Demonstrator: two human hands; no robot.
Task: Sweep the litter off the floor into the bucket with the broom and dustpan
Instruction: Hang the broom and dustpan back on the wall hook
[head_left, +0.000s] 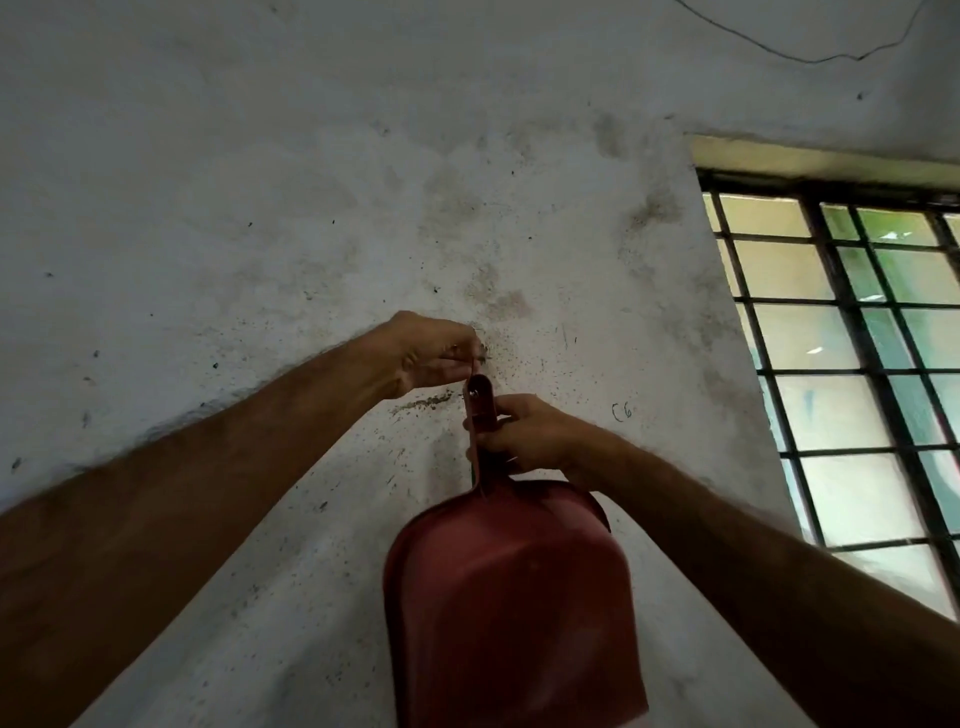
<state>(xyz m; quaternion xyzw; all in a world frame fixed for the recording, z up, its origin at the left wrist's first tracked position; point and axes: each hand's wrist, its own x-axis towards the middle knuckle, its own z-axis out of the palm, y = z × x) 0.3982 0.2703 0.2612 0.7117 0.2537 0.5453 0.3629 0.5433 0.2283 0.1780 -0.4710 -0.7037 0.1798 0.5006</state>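
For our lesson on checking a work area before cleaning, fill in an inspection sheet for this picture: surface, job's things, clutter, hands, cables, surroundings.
Surface: stained, speckled white wall; no floor in view.
Job's things: red dustpan hanging pan-down against the wall; broom, bucket and litter not seen.
Clutter: nothing seen.
Hands: right hand grips the dustpan handle; left hand pinches something thin at the handle's top, too small to tell what.
Cables: one thin wire across the top of the wall.
Surroundings: barred window on the right, daylight behind.

2 bare, hairy, sleeveless forearms
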